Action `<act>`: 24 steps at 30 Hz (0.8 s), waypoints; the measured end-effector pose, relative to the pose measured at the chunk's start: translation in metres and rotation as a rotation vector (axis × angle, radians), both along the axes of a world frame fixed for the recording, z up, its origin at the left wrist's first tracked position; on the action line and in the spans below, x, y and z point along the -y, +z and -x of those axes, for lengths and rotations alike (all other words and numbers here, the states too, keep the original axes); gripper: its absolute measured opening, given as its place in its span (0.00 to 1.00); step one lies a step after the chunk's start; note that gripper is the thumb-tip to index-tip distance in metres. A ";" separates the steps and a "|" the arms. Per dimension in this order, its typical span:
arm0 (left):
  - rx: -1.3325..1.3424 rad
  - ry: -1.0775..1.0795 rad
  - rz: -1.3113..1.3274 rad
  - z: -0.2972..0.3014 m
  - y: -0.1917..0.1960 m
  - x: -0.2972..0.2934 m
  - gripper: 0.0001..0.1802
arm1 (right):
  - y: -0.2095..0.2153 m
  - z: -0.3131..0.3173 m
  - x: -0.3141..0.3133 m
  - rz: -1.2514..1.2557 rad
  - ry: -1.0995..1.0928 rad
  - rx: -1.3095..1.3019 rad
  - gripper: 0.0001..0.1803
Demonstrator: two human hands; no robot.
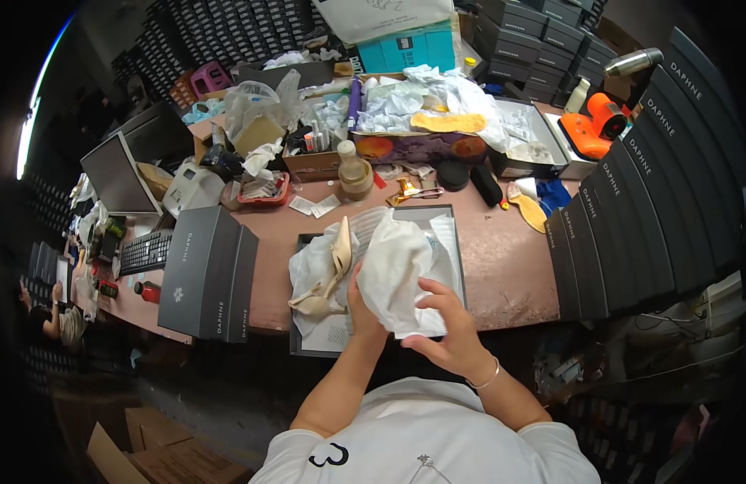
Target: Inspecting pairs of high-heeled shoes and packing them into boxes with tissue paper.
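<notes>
A crumpled piece of white tissue paper [393,258] is raised over the shoe box; whether something is wrapped in it is hidden. My left hand [366,310] grips it from the left, its fingers partly behind the paper. At its lower right edge, my right hand [453,335] has thumb and fingers spread apart, the tips close to or touching the paper. Below sits a dark open shoe box [308,348] lined with tissue. A beige heeled shoe [336,270] with straps lies in its left half, on the paper.
Dark shoe boxes stand on the left [199,270], and a tall stack [631,202] rises at the right. Behind the open box are a glass bottle [355,173], a carton of crumpled paper [421,145] and yellow insoles [528,208]. A keyboard [145,252] lies far left.
</notes>
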State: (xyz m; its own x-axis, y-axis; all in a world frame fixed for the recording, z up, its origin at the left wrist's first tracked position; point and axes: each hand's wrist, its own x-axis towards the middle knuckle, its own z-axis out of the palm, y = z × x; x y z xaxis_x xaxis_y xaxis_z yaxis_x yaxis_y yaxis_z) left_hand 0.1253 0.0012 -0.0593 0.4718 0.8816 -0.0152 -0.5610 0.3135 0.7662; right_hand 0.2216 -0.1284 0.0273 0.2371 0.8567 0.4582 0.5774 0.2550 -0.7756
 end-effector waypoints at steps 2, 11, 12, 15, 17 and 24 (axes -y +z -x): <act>0.109 -0.010 0.252 0.010 0.000 -0.009 0.16 | -0.003 -0.007 0.009 0.002 -0.031 -0.089 0.22; -0.628 0.412 -1.061 0.042 0.026 0.023 0.13 | -0.044 -0.005 0.007 0.201 0.209 -1.281 0.26; -0.628 0.393 -1.316 0.044 0.030 0.028 0.12 | -0.046 -0.005 0.009 0.184 0.234 -1.448 0.26; -0.341 0.382 -1.097 0.043 0.014 0.035 0.23 | -0.066 -0.013 0.019 0.083 0.184 -1.574 0.25; -0.309 0.371 -0.335 0.043 0.022 0.030 0.32 | -0.072 -0.035 0.029 0.097 0.167 -1.456 0.25; 0.285 0.002 0.329 0.048 -0.013 -0.052 0.29 | -0.040 -0.073 0.040 0.163 -0.113 -0.882 0.15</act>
State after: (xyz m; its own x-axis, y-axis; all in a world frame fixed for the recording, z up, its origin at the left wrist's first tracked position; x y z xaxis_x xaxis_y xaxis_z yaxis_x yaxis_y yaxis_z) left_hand 0.0776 0.0528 -0.0719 0.4962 0.8523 -0.1653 -0.7363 0.5141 0.4400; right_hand 0.2942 -0.1684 -0.0128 0.5317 0.8452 -0.0547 -0.2293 0.0815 -0.9699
